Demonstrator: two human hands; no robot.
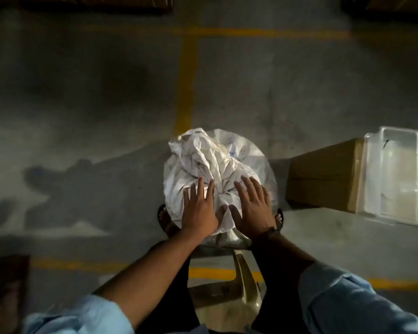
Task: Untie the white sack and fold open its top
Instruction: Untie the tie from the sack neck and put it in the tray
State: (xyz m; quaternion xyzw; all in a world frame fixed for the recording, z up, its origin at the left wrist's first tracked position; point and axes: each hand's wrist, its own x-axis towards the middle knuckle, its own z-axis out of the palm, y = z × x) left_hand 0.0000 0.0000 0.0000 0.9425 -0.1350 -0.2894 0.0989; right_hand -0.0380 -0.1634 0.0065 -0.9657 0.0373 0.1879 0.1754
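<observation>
A white woven sack [215, 160] stands upright on the concrete floor between my feet, its top bunched and gathered into a knot near the middle. My left hand [199, 208] lies flat on the near left of the sack's top, fingers spread. My right hand [252, 203] lies flat on the near right, fingers spread, with a dark band at the wrist. Both thumbs point toward the gathered knot between them. Neither hand grips anything.
A cardboard box [323, 174] lies on the floor to the right, with clear plastic trays [396, 177] leaning against it. Yellow lines [187, 83] mark the grey floor. A beige plastic stool [229, 292] sits under me. A brown object [5, 292] is at lower left.
</observation>
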